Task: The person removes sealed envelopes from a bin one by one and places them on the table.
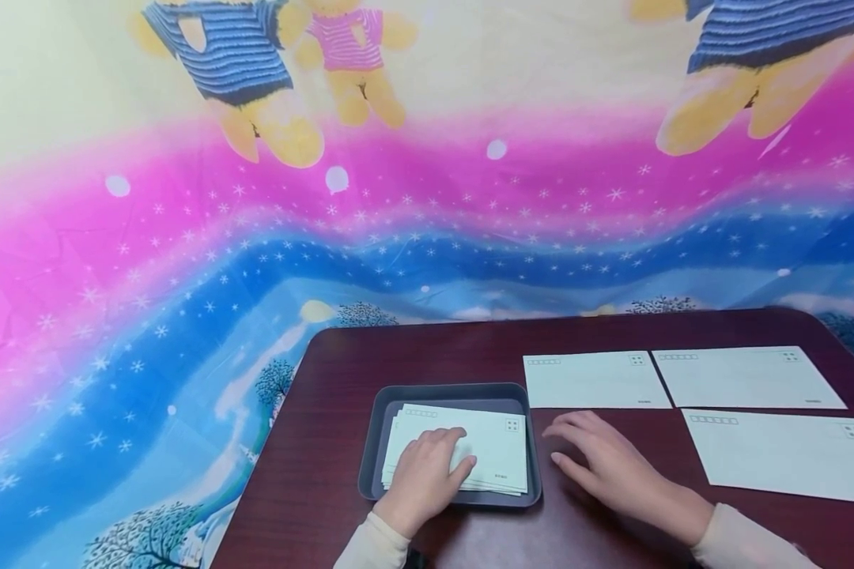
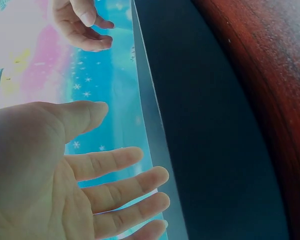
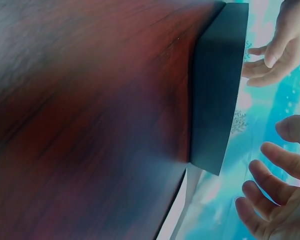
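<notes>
A dark-grey rectangular tray (image 1: 379, 435) likely keeps white paper envelopes (image 1: 489, 450) together; left grip (image 1: 430, 470) spread above it, right grip (image 1: 605, 458) loosely spread beside it.

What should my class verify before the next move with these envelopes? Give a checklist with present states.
1. Left hand empty: ok.
2. Right hand empty: ok.
3. Rectangular gray tray resting on the table: ok.
4. Stacked envelopes squared up inside the tray: not ok, edges are staggered.
5. Three loose envelopes printed side up: ok.
6. Number of stacked envelopes: cannot tell, they overlap.
</notes>
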`<state>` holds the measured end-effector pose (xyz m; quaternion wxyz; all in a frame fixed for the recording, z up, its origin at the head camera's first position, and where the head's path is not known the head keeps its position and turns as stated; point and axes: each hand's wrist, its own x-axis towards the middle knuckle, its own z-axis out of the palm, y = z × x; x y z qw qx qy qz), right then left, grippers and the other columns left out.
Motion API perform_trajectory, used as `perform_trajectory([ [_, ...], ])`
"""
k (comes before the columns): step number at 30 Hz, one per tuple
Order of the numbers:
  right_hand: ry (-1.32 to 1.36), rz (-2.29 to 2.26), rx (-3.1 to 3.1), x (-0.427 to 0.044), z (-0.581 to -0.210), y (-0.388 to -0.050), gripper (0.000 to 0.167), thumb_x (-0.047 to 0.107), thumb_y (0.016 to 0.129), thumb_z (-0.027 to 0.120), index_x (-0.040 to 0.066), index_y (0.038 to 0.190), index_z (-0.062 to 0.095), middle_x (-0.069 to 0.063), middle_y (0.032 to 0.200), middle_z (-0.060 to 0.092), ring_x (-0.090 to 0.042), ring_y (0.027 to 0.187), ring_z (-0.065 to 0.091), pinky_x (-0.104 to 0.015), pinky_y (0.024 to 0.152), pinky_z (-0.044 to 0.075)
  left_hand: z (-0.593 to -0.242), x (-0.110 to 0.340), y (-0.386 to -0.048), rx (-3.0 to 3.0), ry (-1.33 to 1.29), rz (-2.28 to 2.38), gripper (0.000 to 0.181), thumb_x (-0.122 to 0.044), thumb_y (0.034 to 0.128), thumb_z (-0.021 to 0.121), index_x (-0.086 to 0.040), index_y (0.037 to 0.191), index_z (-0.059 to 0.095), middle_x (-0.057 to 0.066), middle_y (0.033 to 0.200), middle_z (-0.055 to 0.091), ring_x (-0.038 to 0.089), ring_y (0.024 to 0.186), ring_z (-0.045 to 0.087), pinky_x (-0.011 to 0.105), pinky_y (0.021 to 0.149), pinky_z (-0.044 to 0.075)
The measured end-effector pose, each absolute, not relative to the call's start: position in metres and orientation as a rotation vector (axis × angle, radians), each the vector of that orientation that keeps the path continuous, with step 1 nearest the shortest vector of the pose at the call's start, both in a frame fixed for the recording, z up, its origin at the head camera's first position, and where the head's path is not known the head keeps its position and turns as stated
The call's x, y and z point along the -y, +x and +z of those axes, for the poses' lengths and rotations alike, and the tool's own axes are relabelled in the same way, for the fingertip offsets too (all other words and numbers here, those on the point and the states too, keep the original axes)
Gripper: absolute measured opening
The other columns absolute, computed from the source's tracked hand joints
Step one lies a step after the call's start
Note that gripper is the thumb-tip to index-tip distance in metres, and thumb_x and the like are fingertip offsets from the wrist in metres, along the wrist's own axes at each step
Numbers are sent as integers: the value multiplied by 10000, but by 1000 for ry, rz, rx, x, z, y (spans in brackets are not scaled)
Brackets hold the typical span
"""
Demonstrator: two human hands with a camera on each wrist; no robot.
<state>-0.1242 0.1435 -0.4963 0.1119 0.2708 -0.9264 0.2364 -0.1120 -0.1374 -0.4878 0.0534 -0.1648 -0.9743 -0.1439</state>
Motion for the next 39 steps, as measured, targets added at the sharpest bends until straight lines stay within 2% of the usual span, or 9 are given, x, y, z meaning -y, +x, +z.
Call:
perform_trajectory([
  [12, 814, 727, 2722, -121, -503, -127, 236, 227, 883, 774, 200, 1114, 732, 94, 1133, 674, -123, 1110, 602, -433, 925, 527, -495, 146, -111, 2976, -445, -444, 367, -354, 934, 693, -125, 1221, 696, 43, 1162, 747, 242, 1058, 696, 425, 836, 562],
  [19, 911, 699, 2646, -110, -509, -127, 238, 221, 868, 780, 177, 1095, 726, 56, 1126, 684, -147, 1105, 610, -438, 922, 512, -497, 155, -112, 2965, -422, -442, 366, -351, 929, 701, -115, 1209, 702, 61, 1131, 754, 251, 1023, 706, 426, 808, 571],
  [28, 992, 674, 2687, -97, -510, -131, 297, 267, 874, 776, 156, 1142, 710, 12, 1173, 676, -196, 1144, 611, -482, 982, 490, -496, 163, -115, 2964, -409, -454, 364, -328, 929, 706, -89, 1204, 702, 85, 1104, 758, 262, 979, 715, 436, 789, 578],
  [39, 1055, 641, 2722, -78, -508, -137, 341, 247, 848, 796, 115, 1147, 699, -25, 1153, 678, -234, 1149, 617, -484, 1003, 483, -499, 170, -120, 2982, -350, -448, 366, -326, 932, 703, -83, 1206, 704, 98, 1127, 754, 269, 1009, 716, 443, 830, 582],
])
